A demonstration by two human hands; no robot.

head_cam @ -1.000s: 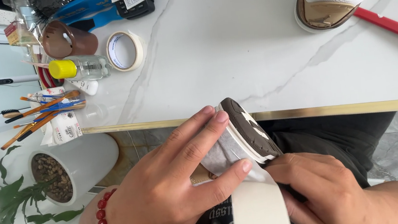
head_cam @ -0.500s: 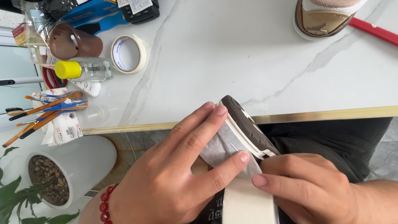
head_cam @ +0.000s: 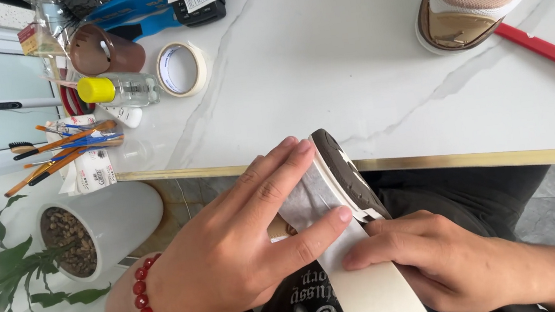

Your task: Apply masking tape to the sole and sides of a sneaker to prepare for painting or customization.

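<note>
The right hand (head_cam: 446, 262) has slid lower along the cream tape strip (head_cam: 372, 292), pinching it. The left hand (head_cam: 246, 244), fingers spread, presses tape on the shoe (head_cam: 347, 176) over the lap. A blue box (head_cam: 133, 11) sits top left.

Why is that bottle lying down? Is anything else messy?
The yellow-capped clear bottle lies on its side beside the tape roll, not spilled. Paintbrushes stick out past the table edge. Nothing looks broken.
</note>
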